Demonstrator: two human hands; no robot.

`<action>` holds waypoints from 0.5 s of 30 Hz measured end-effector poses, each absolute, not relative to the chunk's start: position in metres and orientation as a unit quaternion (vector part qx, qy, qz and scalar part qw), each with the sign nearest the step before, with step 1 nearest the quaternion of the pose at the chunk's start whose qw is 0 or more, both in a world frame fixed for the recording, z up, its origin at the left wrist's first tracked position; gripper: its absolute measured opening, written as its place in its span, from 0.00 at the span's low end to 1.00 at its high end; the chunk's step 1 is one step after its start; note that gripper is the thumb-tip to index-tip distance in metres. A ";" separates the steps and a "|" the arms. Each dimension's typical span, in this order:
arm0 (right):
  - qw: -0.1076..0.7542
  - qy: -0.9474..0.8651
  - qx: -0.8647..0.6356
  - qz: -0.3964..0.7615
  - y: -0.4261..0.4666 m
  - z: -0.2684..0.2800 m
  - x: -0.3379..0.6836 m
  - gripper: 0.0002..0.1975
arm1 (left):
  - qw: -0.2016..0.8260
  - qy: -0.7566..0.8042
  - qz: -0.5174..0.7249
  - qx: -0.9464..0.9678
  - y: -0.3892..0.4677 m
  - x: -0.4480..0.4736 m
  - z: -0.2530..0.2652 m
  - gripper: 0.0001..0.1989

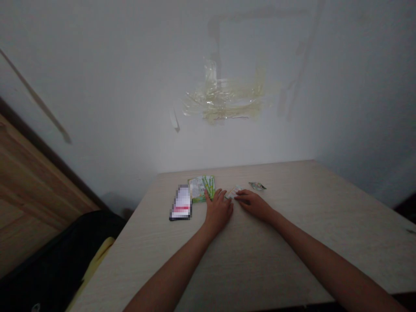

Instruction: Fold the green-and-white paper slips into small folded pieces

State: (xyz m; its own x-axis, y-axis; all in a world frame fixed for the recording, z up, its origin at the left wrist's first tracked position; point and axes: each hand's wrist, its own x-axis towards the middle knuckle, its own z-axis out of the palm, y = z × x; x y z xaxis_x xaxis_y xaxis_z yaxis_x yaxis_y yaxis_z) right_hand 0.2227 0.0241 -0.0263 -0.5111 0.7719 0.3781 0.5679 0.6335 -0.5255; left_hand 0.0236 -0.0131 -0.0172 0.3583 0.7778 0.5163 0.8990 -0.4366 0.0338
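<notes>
A small pale card [232, 191] with a touch of green lies on the table [247, 260], between the person's two hands. The right hand [255, 203] comes in from its own side, its fingertips at the card's near right edge; from where I stand I cannot tell whether that grip is pinching the card or only pressing on it. The left hand [219, 213] lies palm down just across from it, its grip wide, fingers fanned out and reaching forward. Its inner fingertips are close to the card's left edge, while its outermost finger comes up against a spread of green-and-white cards [197, 187], some fanned over others.

Just beside that spread, on the near left, is a flat dark-edged object [181, 204], its face blurred into blocks of white with a pink band. Beyond the right hand, apart from the rest, a small crumpled-looking wrapper [258, 186] lies on the wood-grained top.

The table's far edge meets a plain wall [113, 78], where yellowed, wrinkled tape [227, 99] is stuck. Off to the left I see dark fabric [65, 264], a strip of yellow cloth [97, 260] and wooden panelling [22, 195].
</notes>
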 end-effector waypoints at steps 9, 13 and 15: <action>0.289 -0.853 -0.400 0.168 0.028 -0.032 0.224 0.17 | 0.138 -0.523 -0.230 -0.809 -0.013 0.025 -0.014 0.11; 0.293 -0.854 -0.397 0.165 0.028 -0.033 0.224 0.18 | 0.138 -0.518 -0.230 -0.812 -0.010 0.026 -0.015 0.10; 0.295 -0.854 -0.396 0.165 0.028 -0.032 0.224 0.18 | 0.133 -0.514 -0.234 -0.814 -0.009 0.026 -0.017 0.10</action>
State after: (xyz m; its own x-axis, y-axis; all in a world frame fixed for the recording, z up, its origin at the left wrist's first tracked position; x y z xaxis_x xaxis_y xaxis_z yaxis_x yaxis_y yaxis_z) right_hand 0.2240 0.0282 -0.0319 -0.5130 0.7730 0.3732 0.5782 0.6325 -0.5153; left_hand 0.0257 -0.0086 -0.0170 0.3622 0.7745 0.5186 0.8995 -0.4364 0.0235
